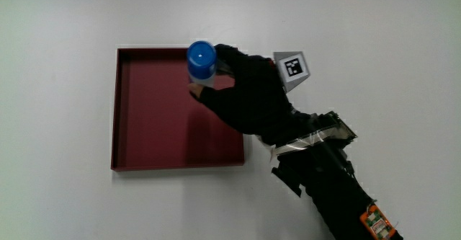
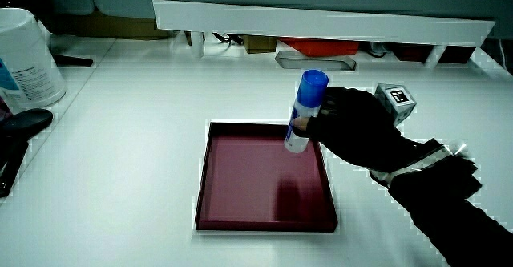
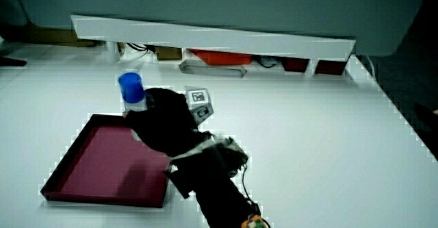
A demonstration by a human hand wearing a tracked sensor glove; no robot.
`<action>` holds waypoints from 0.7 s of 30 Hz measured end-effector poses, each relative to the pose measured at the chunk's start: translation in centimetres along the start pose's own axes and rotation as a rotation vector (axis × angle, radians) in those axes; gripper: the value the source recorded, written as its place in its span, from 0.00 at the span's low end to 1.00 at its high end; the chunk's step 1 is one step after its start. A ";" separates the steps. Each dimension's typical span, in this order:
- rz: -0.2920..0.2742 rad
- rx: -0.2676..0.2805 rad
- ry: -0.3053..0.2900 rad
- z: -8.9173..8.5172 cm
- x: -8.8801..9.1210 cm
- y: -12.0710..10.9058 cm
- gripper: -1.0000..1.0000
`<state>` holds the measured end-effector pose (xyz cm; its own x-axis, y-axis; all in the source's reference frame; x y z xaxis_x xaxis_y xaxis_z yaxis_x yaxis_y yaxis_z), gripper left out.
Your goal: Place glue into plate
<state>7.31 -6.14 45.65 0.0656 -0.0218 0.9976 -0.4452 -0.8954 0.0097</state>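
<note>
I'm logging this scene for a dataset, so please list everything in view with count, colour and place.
glue stick: one, blue cap and pale body, upright in the hand's grasp above the plate's corner farthest from the person.
plate: one, dark red, square and shallow, on the white table, nothing lying in it.
table: one, white.
partition: one, white, low, at the table's edge farthest from the person.
tub: one, white with a label, at the table's edge, seen in a side view.
hand: one, black glove, patterned cube on its back, over the plate's edge.
</note>
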 end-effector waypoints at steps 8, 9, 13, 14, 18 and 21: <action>-0.055 -0.047 -0.010 -1.9 1.8 -0.1 0.50; -0.057 -0.051 -0.013 -2.0 2.1 -0.1 0.50; -0.080 -0.067 -0.014 -2.6 3.2 -0.2 0.50; -0.095 -0.072 -0.014 -2.8 3.5 -0.3 0.50; -0.093 -0.082 -0.002 -3.3 4.4 -0.5 0.50; -0.120 -0.087 0.013 -3.5 4.8 -0.6 0.50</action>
<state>4.81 -4.12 50.66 0.1114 0.0896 0.9897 -0.5109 -0.8491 0.1344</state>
